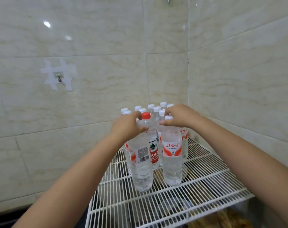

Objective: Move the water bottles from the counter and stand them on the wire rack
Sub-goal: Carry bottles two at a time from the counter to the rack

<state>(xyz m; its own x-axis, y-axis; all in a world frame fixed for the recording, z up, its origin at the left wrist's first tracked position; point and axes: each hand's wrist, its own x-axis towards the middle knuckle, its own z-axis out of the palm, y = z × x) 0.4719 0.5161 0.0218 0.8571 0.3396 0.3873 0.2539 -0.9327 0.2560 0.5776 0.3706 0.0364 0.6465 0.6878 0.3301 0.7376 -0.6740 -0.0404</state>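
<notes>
left hand point(128, 125) wrapped round the neck of the near-left bottle point(140, 162) | right hand point(177, 116) gripping the top of the near-right bottle point(172, 155) | both standing upright on the wire rack point(205, 186), rest of the bottles point(154, 111) bunched just behind, far corner by the tiled wall point(90, 46)

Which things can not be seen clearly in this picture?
- Left bottle's cap, head view: hidden under left hand.
- Back bottles, head view: only caps show; front bottles and both hands, right hand, cover them.
- Items under rack, head view: blurred through its wires.
- Counter: not identifiable.
</notes>
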